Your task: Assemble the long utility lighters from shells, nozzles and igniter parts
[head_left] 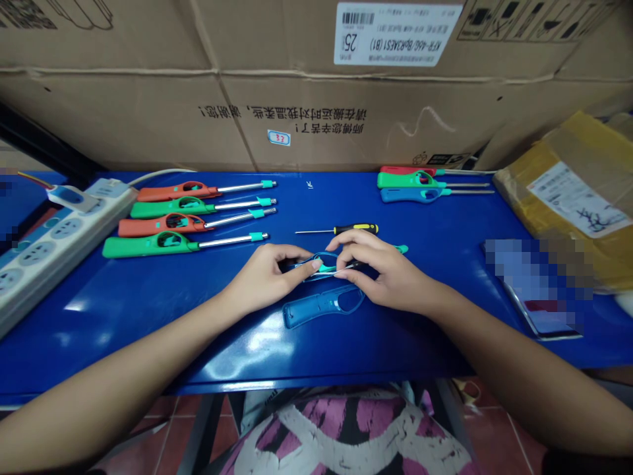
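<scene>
My left hand (270,274) is closed on an opened blue lighter body (324,255), its thumb lying by the green trigger (325,268). From the other side my right hand (383,267) pinches the same lighter at its front end, fingertips bent together. A thin pale wire or strip shows between the hands, though the fingers hide much of it. Just below lies the separate blue shell half (311,309), hollow side up. Above my right hand rests a screwdriver (356,229) with a yellow and black handle. A green tip (401,249) sticks out behind my right hand.
Several orange and green lighters (148,245) lie in a row at left, beside a white power strip (64,227). Three blade-like lighters (405,179) lie at back right. A phone (534,290), a taped package (568,198) and a large carton (163,119) border the blue table (163,330).
</scene>
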Demonstrator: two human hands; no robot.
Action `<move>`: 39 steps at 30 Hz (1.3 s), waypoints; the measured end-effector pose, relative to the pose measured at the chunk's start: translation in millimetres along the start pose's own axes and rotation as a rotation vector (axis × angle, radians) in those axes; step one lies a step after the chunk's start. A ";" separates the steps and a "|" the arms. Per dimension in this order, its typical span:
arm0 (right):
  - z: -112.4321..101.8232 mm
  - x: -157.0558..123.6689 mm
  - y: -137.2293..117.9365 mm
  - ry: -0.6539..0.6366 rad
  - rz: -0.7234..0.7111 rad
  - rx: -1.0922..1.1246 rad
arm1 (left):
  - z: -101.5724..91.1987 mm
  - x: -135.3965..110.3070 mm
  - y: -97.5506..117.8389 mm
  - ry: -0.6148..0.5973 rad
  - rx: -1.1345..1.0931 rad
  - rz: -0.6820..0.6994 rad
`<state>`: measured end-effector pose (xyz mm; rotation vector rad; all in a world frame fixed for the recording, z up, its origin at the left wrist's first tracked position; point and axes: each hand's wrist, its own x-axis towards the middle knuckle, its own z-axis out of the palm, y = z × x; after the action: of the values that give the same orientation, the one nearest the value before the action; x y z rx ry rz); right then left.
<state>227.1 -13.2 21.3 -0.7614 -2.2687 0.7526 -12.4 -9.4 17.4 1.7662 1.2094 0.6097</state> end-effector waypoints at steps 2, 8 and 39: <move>0.2 -0.3 -0.3 0.002 0.005 0.007 | 0.0 -0.2 -0.2 -0.004 0.000 0.013; 1.6 -1.1 -0.7 -0.025 0.022 -0.002 | 0.2 -0.3 0.4 -0.012 0.015 -0.011; 4.0 -3.9 1.8 -0.008 0.010 -0.046 | 3.8 -4.3 2.1 0.019 0.047 0.153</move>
<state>227.5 -15.8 16.1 -0.7936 -2.2977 0.7109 -10.2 -15.1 17.7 1.9092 1.1163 0.6931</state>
